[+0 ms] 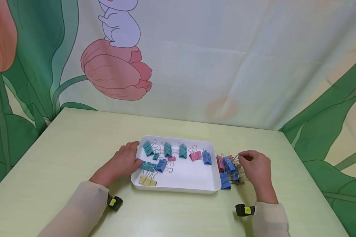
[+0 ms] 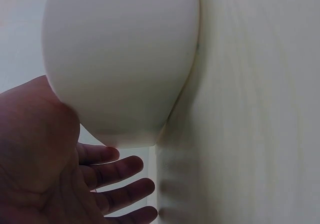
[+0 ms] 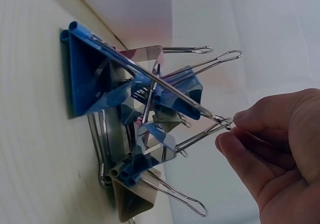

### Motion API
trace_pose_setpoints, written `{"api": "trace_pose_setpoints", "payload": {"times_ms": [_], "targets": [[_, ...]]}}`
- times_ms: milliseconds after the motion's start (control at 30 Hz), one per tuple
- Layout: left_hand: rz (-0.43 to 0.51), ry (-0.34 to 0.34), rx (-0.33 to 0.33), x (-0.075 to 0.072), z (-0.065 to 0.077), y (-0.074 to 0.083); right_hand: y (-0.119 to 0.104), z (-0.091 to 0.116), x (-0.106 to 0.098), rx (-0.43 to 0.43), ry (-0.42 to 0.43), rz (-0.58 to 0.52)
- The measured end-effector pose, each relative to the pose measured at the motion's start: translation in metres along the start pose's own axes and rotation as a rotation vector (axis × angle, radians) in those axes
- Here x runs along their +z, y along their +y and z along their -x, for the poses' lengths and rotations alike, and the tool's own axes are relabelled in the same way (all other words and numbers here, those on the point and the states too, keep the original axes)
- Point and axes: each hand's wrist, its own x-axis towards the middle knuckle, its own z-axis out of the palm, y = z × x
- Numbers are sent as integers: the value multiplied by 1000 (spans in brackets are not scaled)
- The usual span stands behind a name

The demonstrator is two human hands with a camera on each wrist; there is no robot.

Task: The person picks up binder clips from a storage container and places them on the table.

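Right of centre, piled clips [image 1: 230, 166] lie just left of the right hand [image 1: 257, 167], which pinches a wire handle [image 3: 222, 120]; the left hand [image 1: 122, 162], fingers extended, touches the white tray [image 1: 185, 176].

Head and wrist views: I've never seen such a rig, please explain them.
There's no machine: these are a person's bare left hand and right hand. The wide picture looks down from the head; each close-up comes from one wrist. On the pale yellowish table sits a white, rounded tray holding teal, pink, blue and yellow binder clips, with a clip heap beside it. The left hand touches the tray's rim; the right hand's fingers pinch a silver wire handle at the heap.
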Motion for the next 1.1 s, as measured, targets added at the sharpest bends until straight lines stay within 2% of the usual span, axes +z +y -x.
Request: {"api": "trace_pose_setpoints", "payload": {"times_ms": [367,733,1100], "targets": [[1,8,-4,1,0,-4,-4,0,-4,-30,67,4],[8,9,9,-1,1,-3,-20,7,-9,-57,119,-53],[7,9,3,0,1,-1,-58,17,1,-264,133,-142]]}}
